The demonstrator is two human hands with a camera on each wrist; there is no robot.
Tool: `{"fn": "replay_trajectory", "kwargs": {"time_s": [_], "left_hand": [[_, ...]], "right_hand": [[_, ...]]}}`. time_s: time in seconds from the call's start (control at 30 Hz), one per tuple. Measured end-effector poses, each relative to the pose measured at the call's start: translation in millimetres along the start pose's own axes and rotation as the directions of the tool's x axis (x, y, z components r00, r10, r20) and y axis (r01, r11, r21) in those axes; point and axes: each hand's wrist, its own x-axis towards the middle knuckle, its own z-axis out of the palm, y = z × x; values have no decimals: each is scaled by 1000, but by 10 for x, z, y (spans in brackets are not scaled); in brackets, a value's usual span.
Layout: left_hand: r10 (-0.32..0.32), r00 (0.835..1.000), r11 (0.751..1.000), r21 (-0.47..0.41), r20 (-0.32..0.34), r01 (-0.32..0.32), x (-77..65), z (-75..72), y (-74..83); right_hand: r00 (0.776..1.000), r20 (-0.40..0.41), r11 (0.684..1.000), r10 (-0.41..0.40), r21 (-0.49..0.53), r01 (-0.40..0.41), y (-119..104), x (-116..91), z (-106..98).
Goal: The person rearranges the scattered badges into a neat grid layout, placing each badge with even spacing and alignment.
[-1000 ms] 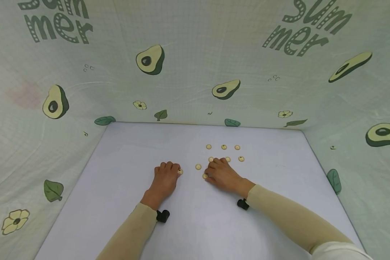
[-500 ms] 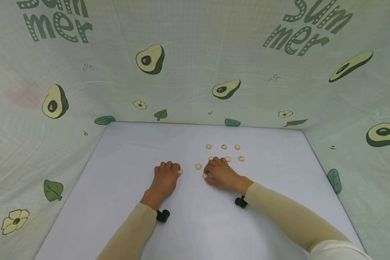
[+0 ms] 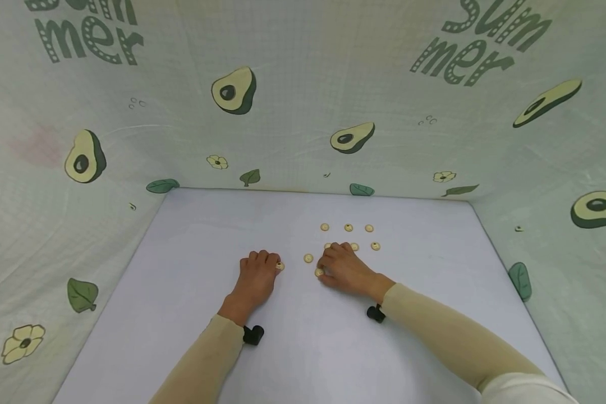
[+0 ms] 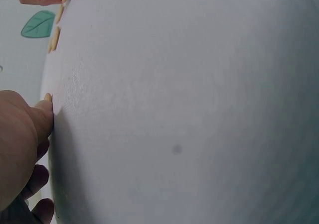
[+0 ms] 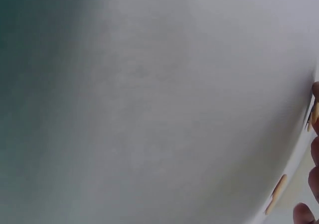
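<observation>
Small tan round buttons lie on the white tabletop. Thumb and fingers of my left hand (image 3: 255,276) pinch one button (image 3: 280,266) at its edge, close over the table. To the right, my right hand (image 3: 347,270) has another button (image 3: 319,272) between thumb and fingertips, low at the surface. A single button (image 3: 308,258) lies between the two hands. Just beyond the right knuckles, one button (image 3: 327,246) is partly covered by that hand. In the left wrist view, the pinched button (image 4: 48,97) peeks past the left thumb.
Behind the right hand, a row of 3 buttons (image 3: 348,228) lies farther back, with another button (image 3: 375,246) at the right of the nearer row. A cloth (image 3: 293,101) printed with avocados rises behind and beside the table (image 3: 212,219).
My right wrist has shifted slightly, its fingers still at the same button. The left hand and the loose buttons keep their places.
</observation>
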Motion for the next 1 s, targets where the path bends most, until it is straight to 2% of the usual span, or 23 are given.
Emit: {"fn": "replay_trajectory", "kwargs": {"time_s": [0.23,0.37,0.67,1.0], "left_hand": [[1,1000,1000,-4,10,-1,0,4,-5],[-1,1000,1000,-9,21,1,-1,2,-4],[0,1000,1000,-1,28,0,9,3,0],[-12,999,1000,-8,39,12,8,6,-3]], "right_hand": [[990,-99,985,-99,-149,84,15,4,16],[986,-121,971,-115,-222,86,36,0,21],[994,-102,975,-37,-222,14,112,-88,-56],[991,-119,978,63,-191,-85,363,-424,-185]]}}
